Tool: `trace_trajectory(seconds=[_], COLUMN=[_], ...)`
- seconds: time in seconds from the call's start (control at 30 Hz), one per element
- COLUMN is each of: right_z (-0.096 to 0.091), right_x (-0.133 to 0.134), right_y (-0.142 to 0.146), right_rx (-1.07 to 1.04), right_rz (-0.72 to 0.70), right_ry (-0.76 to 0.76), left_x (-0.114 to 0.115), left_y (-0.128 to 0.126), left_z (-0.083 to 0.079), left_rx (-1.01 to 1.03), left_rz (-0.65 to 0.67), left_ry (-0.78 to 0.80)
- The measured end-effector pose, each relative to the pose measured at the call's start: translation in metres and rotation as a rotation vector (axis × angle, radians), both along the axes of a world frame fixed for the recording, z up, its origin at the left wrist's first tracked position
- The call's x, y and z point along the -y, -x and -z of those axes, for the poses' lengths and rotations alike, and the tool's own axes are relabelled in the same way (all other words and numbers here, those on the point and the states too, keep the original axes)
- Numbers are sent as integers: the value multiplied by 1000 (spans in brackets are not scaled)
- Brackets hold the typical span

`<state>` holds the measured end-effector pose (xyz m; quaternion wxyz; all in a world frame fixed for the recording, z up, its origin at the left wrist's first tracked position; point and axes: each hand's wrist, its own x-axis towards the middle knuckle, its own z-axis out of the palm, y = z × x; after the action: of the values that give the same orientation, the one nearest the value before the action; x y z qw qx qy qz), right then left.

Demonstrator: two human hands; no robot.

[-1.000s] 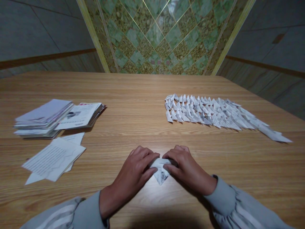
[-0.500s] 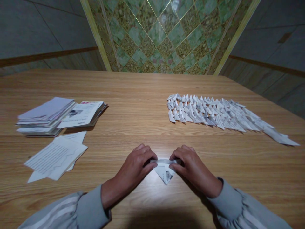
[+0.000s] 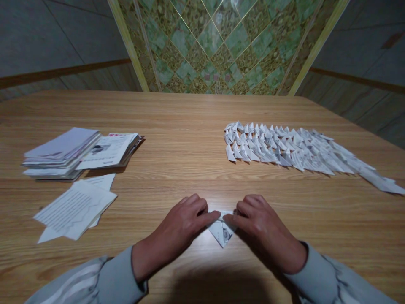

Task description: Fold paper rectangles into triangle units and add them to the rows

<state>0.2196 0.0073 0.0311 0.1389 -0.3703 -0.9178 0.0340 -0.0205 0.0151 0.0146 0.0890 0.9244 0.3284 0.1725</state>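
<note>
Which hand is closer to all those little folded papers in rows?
Right. The right hand is on the near side of the rows of folded papers, not touching them. The left hand is farther away, off past their left end.

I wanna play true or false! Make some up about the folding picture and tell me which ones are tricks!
1. The left hand and the right hand both touch the small folded paper. True.
2. The small folded paper's bottom tip points away from the person. False: it points toward the person.
3. Rows of folded pieces sit on the right side of the table. True.
4. Loose sheets lie nearer the person than the tall paper pile. True.
5. The tall paper pile is on the right too. False: it is on the left.
</note>
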Motion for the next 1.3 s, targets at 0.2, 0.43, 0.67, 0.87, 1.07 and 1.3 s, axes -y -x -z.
trace_trajectory(seconds=[0.2, 0.43, 0.67, 0.87, 1.07, 1.3], right_z=[1, 5, 15, 21, 23, 34], right_x=[2, 10, 33, 40, 43, 49], right_y=[0, 3, 4, 4, -9, -25], right_rx=[34, -16, -24, -42, -43, -69], right_rz=[-30, 6, 89, 170, 207, 240], right_ry=[-88, -179, -142, -182, -177, -151], left_x=[2, 6, 8, 9, 10, 16], left_y=[3, 2, 0, -1, 5, 24], left_z=[1, 1, -3, -5, -5, 0], left_rx=[-63, -121, -153, -171, -169, -150], left_rz=[10, 20, 44, 41, 23, -7], left_ry=[-83, -145, -163, -159, -147, -114])
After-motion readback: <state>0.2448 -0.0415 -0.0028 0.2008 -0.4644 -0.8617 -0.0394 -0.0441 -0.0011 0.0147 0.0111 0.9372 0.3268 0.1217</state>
